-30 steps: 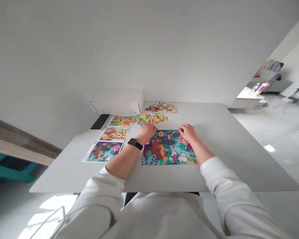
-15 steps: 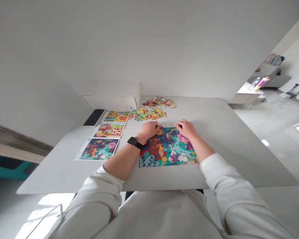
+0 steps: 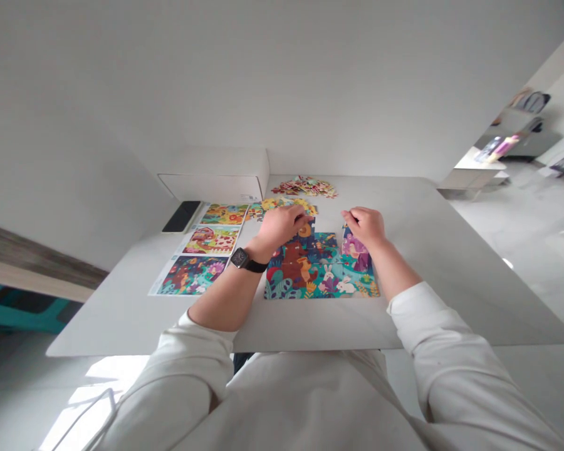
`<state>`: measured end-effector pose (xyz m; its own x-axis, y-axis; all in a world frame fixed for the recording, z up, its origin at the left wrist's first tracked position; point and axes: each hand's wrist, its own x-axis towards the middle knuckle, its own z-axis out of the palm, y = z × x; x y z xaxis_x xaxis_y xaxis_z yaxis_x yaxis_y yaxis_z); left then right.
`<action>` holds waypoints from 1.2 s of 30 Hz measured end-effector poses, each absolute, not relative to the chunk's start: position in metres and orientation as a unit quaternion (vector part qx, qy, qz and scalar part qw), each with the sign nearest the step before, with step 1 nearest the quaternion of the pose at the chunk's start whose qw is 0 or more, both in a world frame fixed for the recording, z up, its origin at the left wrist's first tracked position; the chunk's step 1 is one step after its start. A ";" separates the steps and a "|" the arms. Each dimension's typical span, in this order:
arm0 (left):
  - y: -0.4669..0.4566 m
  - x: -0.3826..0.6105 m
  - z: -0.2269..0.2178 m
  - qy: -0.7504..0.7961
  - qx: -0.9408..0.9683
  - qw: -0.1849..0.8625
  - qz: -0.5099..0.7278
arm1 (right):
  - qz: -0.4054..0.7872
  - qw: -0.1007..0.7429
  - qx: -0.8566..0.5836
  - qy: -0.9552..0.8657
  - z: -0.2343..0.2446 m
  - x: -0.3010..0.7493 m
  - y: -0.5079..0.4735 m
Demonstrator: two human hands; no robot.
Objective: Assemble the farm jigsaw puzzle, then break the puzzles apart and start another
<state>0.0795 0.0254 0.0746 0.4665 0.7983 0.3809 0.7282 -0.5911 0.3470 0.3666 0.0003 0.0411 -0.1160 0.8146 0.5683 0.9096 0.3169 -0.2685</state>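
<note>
A jigsaw puzzle (image 3: 322, 285) with a colourful animal picture lies on the table in front of me; its lower part is flat and joined. My left hand (image 3: 281, 227) is closed on the top left part, a dark blue puzzle section (image 3: 306, 229) with an orange round shape, raised at its upper edge. At the top right, my right hand (image 3: 367, 227) pinches a purple puzzle section (image 3: 356, 252), also tilted up. Between the two sections a gap shows the bare tabletop. My fingers partly hide both upper edges.
Left of the puzzle lies a sheet with three printed pictures (image 3: 212, 240), with a phone (image 3: 182, 217) beside it. Behind are a yellowish heap of puzzle pieces (image 3: 282, 203), a reddish heap of pieces (image 3: 305, 186) and a white box (image 3: 211, 185) against the wall.
Both hands have risen and moved apart, lifting the puzzle's upper corners. The top edge, joined before, has split, and a gap has opened at the upper right. The view has shifted slightly.
</note>
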 end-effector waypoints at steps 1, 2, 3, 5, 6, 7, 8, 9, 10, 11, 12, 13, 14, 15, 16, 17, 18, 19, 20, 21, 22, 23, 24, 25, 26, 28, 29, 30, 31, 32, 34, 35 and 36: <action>0.025 0.079 0.079 0.444 0.853 0.067 0.265 | -0.073 0.329 -0.580 -0.742 0.044 0.367 0.000; 0.026 0.078 0.082 0.440 0.853 0.070 0.270 | -0.069 0.332 -0.582 -0.739 0.046 0.368 0.000; 0.028 0.077 0.083 0.435 0.854 0.076 0.273 | -0.065 0.338 -0.584 -0.735 0.047 0.369 0.000; 0.033 0.075 0.084 0.423 0.857 0.099 0.278 | -0.056 0.353 -0.585 -0.728 0.051 0.371 0.001; 0.035 0.074 0.084 0.419 0.857 0.109 0.279 | -0.053 0.359 -0.582 -0.727 0.053 0.372 0.002; 0.037 0.073 0.084 0.416 0.857 0.113 0.281 | -0.051 0.362 -0.578 -0.729 0.055 0.374 0.003; 0.039 0.073 0.084 0.415 0.857 0.112 0.284 | -0.048 0.362 -0.574 -0.733 0.057 0.375 0.004; 0.039 0.073 0.085 0.415 0.856 0.107 0.288 | -0.044 0.362 -0.571 -0.736 0.060 0.377 0.006; 0.039 0.073 0.087 0.413 0.857 0.100 0.293 | -0.036 0.363 -0.569 -0.737 0.062 0.378 0.008; 0.038 0.073 0.089 0.409 0.858 0.093 0.298 | -0.029 0.366 -0.569 -0.736 0.064 0.378 0.009; 0.036 0.073 0.092 0.403 0.860 0.089 0.300 | -0.023 0.372 -0.568 -0.734 0.065 0.379 0.011; 0.034 0.073 0.095 0.397 0.863 0.088 0.299 | -0.019 0.376 -0.565 -0.734 0.067 0.379 0.012; 0.032 0.072 0.098 0.391 0.867 0.088 0.295 | -0.018 0.380 -0.559 -0.737 0.068 0.379 0.013; 0.030 0.072 0.101 0.386 0.871 0.088 0.291 | -0.021 0.380 -0.553 -0.741 0.069 0.379 0.014; 0.029 0.071 0.103 0.386 0.872 0.087 0.289 | -0.026 0.380 -0.546 -0.746 0.071 0.378 0.015; 0.028 0.070 0.104 0.389 0.870 0.082 0.292 | -0.034 0.379 -0.541 -0.750 0.073 0.378 0.015; 0.027 0.070 0.104 0.396 0.866 0.074 0.297 | -0.044 0.378 -0.538 -0.752 0.074 0.378 0.015; 0.027 0.069 0.104 0.405 0.861 0.064 0.301 | -0.053 0.378 -0.537 -0.753 0.076 0.378 0.015; 0.027 0.069 0.103 0.415 0.857 0.053 0.301 | -0.061 0.376 -0.537 -0.752 0.078 0.378 0.015; 0.028 0.070 0.102 0.423 0.855 0.043 0.296 | -0.068 0.375 -0.538 -0.752 0.079 0.377 0.016; 0.028 0.070 0.100 0.428 0.856 0.038 0.288 | -0.074 0.375 -0.540 -0.750 0.079 0.377 0.016; 0.029 0.071 0.098 0.431 0.857 0.037 0.279 | -0.079 0.373 -0.543 -0.748 0.079 0.377 0.017; 0.030 0.072 0.097 0.435 0.858 0.038 0.273 | -0.084 0.371 -0.546 -0.746 0.078 0.376 0.018; 0.030 0.072 0.095 0.437 0.856 0.042 0.272 | -0.087 0.366 -0.550 -0.746 0.076 0.376 0.019; 0.031 0.072 0.094 0.439 0.854 0.047 0.276 | -0.088 0.358 -0.552 -0.748 0.073 0.375 0.020; 0.033 0.072 0.091 0.437 0.850 0.058 0.288 | -0.080 0.341 -0.559 -0.751 0.066 0.374 0.022; 0.034 0.071 0.089 0.434 0.850 0.063 0.291 | -0.075 0.337 -0.566 -0.749 0.062 0.374 0.024; 0.036 0.071 0.086 0.429 0.852 0.067 0.292 | -0.070 0.336 -0.573 -0.744 0.057 0.374 0.025; 0.037 0.071 0.083 0.424 0.855 0.069 0.290 | -0.067 0.337 -0.579 -0.739 0.053 0.373 0.026; 0.039 0.070 0.079 0.420 0.857 0.071 0.290 | -0.066 0.340 -0.585 -0.734 0.049 0.374 0.026; 0.044 0.070 0.071 0.419 0.853 0.079 0.301 | -0.067 0.347 -0.595 -0.722 0.042 0.374 0.028; 0.047 0.070 0.067 0.423 0.846 0.090 0.312 | -0.069 0.350 -0.600 -0.716 0.040 0.375 0.029; 0.049 0.070 0.064 0.429 0.838 0.106 0.321 | -0.069 0.352 -0.605 -0.711 0.038 0.376 0.029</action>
